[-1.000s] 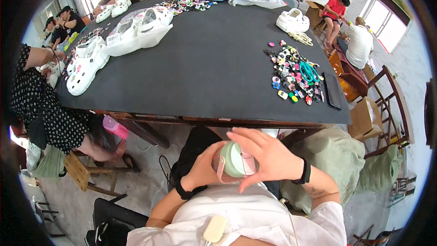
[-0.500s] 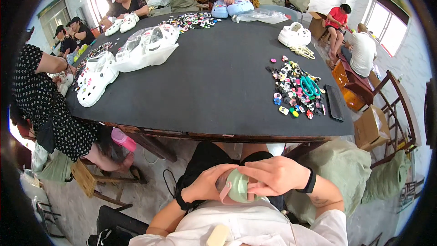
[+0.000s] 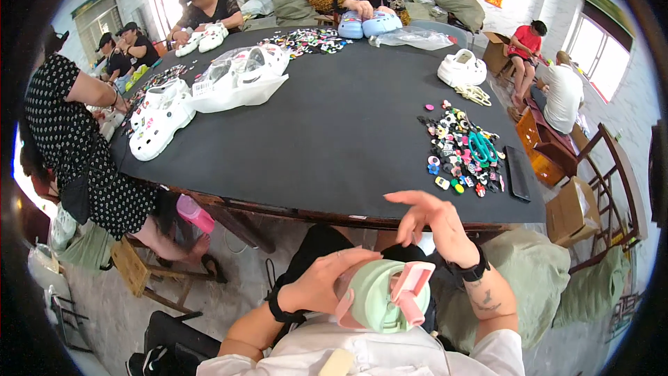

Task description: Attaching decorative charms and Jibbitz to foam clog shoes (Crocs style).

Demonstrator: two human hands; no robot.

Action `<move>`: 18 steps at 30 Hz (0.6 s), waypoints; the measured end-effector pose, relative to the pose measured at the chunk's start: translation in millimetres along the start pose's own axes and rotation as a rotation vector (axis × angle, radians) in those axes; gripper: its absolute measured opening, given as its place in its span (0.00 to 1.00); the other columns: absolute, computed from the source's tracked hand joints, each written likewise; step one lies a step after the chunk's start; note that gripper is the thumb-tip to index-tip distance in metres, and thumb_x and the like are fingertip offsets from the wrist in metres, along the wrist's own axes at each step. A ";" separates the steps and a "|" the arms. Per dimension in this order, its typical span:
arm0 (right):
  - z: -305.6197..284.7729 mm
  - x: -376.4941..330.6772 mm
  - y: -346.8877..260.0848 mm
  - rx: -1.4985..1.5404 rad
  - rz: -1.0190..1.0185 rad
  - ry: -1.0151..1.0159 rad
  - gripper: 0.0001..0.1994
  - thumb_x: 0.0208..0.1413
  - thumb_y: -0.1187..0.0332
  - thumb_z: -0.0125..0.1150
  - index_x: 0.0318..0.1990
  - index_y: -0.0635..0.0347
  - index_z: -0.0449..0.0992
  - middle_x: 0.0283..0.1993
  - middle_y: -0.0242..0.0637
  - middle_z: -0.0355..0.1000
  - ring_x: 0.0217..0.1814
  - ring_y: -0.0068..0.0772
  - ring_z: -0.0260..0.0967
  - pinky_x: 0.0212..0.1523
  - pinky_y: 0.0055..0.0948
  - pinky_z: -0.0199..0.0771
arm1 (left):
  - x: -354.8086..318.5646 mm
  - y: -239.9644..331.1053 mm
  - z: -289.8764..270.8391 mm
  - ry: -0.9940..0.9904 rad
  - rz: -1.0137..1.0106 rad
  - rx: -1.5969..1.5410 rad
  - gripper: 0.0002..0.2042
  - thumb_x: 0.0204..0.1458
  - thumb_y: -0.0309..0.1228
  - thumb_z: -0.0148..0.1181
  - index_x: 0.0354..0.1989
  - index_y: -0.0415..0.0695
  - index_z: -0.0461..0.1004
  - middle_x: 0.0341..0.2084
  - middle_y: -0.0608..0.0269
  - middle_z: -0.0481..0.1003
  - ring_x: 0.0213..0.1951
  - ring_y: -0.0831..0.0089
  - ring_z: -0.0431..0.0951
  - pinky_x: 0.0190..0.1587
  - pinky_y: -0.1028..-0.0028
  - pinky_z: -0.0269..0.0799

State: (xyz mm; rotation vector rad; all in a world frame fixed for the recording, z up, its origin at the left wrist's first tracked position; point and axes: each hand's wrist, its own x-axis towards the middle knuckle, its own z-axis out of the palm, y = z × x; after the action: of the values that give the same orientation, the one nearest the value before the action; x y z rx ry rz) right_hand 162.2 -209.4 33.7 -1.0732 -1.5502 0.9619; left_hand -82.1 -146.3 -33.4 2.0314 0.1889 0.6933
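A drinking bottle with a pale green lid (image 3: 372,296) is in my left hand (image 3: 321,283), held above my lap with its top facing up. The fingers wrap round its side, and most of its body is hidden below the lid. A pink flip-up piece with a spout (image 3: 413,280) stands raised on the lid. Beyond the bottle, near the table's front edge, my right hand (image 3: 440,228) hangs in the air. It holds nothing, its index finger stretched out to the left and the other fingers loosely bent.
On the black table (image 3: 313,146) lie a pile of colourful shoe charms (image 3: 459,150), teal scissors (image 3: 481,147) and a black phone (image 3: 517,173). White clogs (image 3: 161,122) stand at left, another white clog (image 3: 461,68) at right. Several people sit or stand around. Green sacks (image 3: 518,271) rest beside my right arm.
My right hand has let go of the bottle's lid and moved up and away. The pink spout piece now stands raised. The bottle is a little farther right and looks larger.
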 end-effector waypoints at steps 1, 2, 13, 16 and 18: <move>-5.0 2.5 9.0 -0.049 0.039 0.051 0.23 0.69 0.55 0.39 0.57 0.65 0.70 0.22 0.29 0.71 0.24 0.16 0.65 0.28 0.17 0.66 | 3.3 4.3 -6.7 0.029 0.083 -0.011 0.36 0.37 0.39 0.74 0.56 0.36 0.68 0.49 0.51 0.75 0.53 0.65 0.75 0.60 0.64 0.66; -5.0 5.6 21.1 -0.108 0.078 0.175 0.23 0.69 0.54 0.40 0.47 0.65 0.76 0.18 0.26 0.66 0.21 0.14 0.59 0.24 0.18 0.62 | 10.4 16.5 -13.2 0.057 0.132 -0.081 0.34 0.37 0.36 0.73 0.56 0.39 0.69 0.51 0.55 0.74 0.51 0.62 0.76 0.58 0.65 0.67; -41.4 29.8 78.9 0.004 0.188 0.423 0.29 0.70 0.51 0.35 0.33 0.65 0.79 0.11 0.27 0.61 0.11 0.14 0.52 0.15 0.17 0.51 | 31.9 48.8 -16.0 0.171 0.495 -0.094 0.35 0.39 0.36 0.71 0.58 0.38 0.67 0.50 0.47 0.74 0.50 0.55 0.77 0.63 0.51 0.57; -47.1 25.7 83.2 0.049 0.157 0.400 0.29 0.70 0.51 0.35 0.31 0.65 0.77 0.10 0.26 0.58 0.11 0.14 0.48 0.15 0.18 0.47 | 32.8 43.0 -9.6 0.188 0.512 -0.080 0.34 0.39 0.34 0.71 0.58 0.38 0.67 0.50 0.47 0.75 0.49 0.55 0.78 0.63 0.51 0.57; -51.1 23.2 84.8 0.118 0.132 0.412 0.29 0.70 0.53 0.34 0.29 0.66 0.76 0.09 0.25 0.55 0.10 0.15 0.45 0.15 0.20 0.45 | 35.2 41.5 -8.4 0.179 0.528 -0.079 0.34 0.39 0.34 0.71 0.58 0.38 0.67 0.49 0.47 0.75 0.48 0.55 0.78 0.63 0.52 0.57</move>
State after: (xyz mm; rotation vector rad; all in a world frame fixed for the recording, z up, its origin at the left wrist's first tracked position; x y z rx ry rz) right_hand 224.0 -158.5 -29.1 -1.2122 -1.0857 0.8437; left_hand -63.4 -148.5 18.4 1.9525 -0.2810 1.1909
